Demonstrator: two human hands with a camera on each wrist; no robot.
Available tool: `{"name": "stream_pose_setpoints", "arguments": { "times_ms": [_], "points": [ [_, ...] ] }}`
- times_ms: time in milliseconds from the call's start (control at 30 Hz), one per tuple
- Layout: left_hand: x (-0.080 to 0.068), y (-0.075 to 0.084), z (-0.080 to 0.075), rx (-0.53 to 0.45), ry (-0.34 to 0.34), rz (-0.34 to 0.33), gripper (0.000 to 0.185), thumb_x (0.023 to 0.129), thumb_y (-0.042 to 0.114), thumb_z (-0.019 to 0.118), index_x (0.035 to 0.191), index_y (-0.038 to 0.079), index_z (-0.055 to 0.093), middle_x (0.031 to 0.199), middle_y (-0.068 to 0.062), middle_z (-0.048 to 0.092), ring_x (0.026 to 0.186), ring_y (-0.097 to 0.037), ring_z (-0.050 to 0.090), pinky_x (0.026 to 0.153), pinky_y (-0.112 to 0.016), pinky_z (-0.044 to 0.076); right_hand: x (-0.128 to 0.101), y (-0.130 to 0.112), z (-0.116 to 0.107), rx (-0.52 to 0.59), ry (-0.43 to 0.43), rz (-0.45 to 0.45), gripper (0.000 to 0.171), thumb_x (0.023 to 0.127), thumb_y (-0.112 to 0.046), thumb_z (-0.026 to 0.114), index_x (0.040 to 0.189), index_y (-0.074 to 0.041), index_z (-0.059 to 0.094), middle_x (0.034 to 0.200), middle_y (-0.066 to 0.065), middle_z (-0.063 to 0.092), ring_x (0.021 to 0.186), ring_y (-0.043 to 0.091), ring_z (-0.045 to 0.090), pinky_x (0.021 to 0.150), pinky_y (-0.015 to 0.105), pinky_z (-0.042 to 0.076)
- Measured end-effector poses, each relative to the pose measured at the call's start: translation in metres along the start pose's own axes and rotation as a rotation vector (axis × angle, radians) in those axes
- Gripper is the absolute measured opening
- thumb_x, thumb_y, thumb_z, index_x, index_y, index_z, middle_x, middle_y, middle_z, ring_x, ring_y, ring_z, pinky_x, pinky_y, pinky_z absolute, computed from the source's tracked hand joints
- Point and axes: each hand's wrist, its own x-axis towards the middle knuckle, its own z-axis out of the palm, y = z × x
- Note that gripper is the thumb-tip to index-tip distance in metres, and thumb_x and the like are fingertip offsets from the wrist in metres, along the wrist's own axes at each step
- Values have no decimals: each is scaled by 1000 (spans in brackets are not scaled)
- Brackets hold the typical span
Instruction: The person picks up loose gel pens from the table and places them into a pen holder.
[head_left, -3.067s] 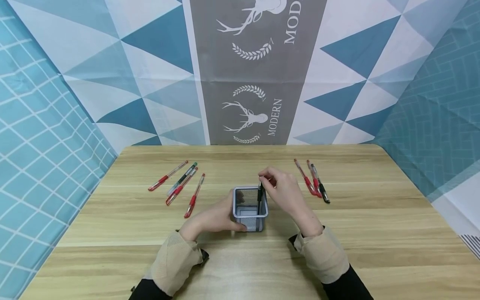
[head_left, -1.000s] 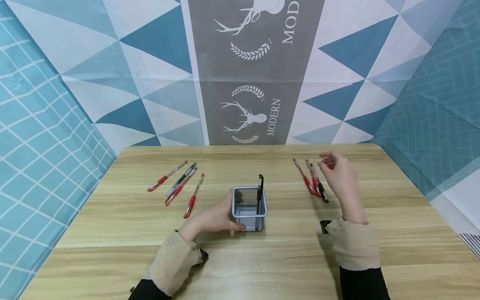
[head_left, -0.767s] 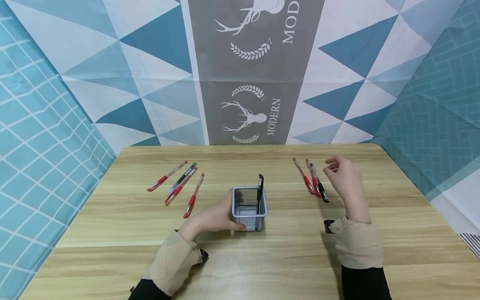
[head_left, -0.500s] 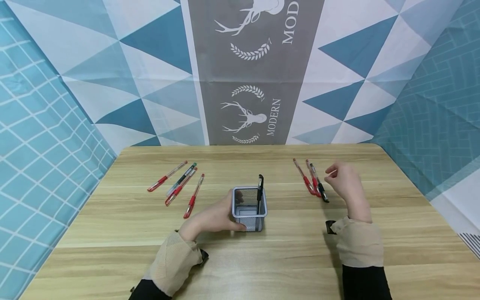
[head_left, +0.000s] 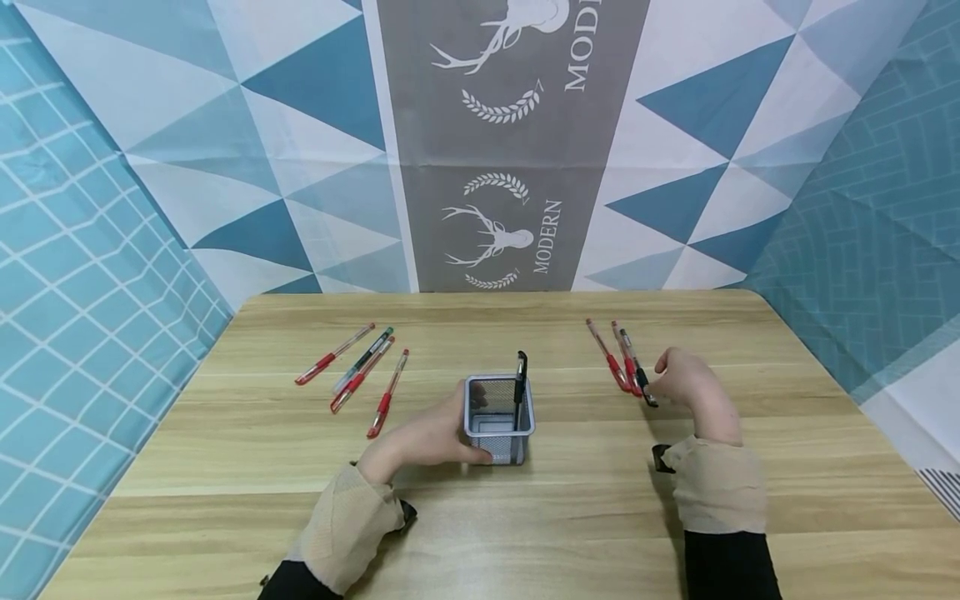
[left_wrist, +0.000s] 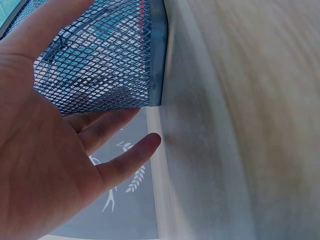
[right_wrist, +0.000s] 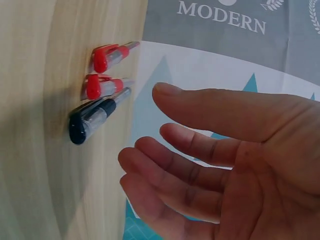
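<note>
A silver wire-mesh pen holder [head_left: 507, 448] stands upright on the table, with my left hand [head_left: 423, 437] gripping its left side, thumb at the front and fingers behind. In the left wrist view its mesh wall [left_wrist: 100, 60] lies against that hand. One black-capped pen [head_left: 521, 383] leans in its right back corner. My right hand [head_left: 693, 390] is low over the table at the right, fingers loosely bent and holding nothing. Its fingertips are right by the cap of a black pen [right_wrist: 95, 119]. Two red-capped pens [right_wrist: 102, 86] lie beside that one.
At the left of the wooden table [head_left: 480, 533] lie several more pens: a red pen [head_left: 384, 400] nearest the holder, a green-tipped pen [head_left: 367, 358] and other red ones. A patterned cloth backdrop [head_left: 300, 150] rises behind the table's far edge.
My right hand has left the black pen standing in the holder, moved right, then lowered toward the black pen on the table. The left hand and holder have stayed put.
</note>
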Motion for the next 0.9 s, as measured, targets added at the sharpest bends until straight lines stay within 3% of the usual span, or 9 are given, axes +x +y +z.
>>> {"name": "stream_pose_setpoints", "arguments": {
  "times_ms": [200,433,633,900],
  "points": [
    [-1,-1,2,-11,6,4,95,65,18,80,135,2,18,126,-15,46,120,-27,44,103,-42,33,0,2,5,-80,-38,17,36,75,-16,69,92,10,51,80,15,52,68,22,46,56,29,40],
    [-1,-2,2,-1,6,7,94,66,20,79,135,3,18,126,-15,46,119,-27,45,103,-43,34,6,7,12,-90,-54,47,21,75,-16,70,67,-1,58,58,1,42,54,14,39,49,24,34],
    [0,-3,2,10,2,5,97,66,21,79,137,4,16,127,-14,46,120,-26,44,103,-41,34,8,9,16,-83,-104,76,21,79,-14,66,62,-4,58,53,0,45,49,11,41,46,22,36],
    [1,-3,2,5,0,9,96,66,19,79,137,7,15,127,-11,46,121,-23,44,104,-40,32,8,7,16,-129,-80,66,18,78,-6,57,60,-2,56,49,0,47,44,8,42,44,19,35]
  ]
}}
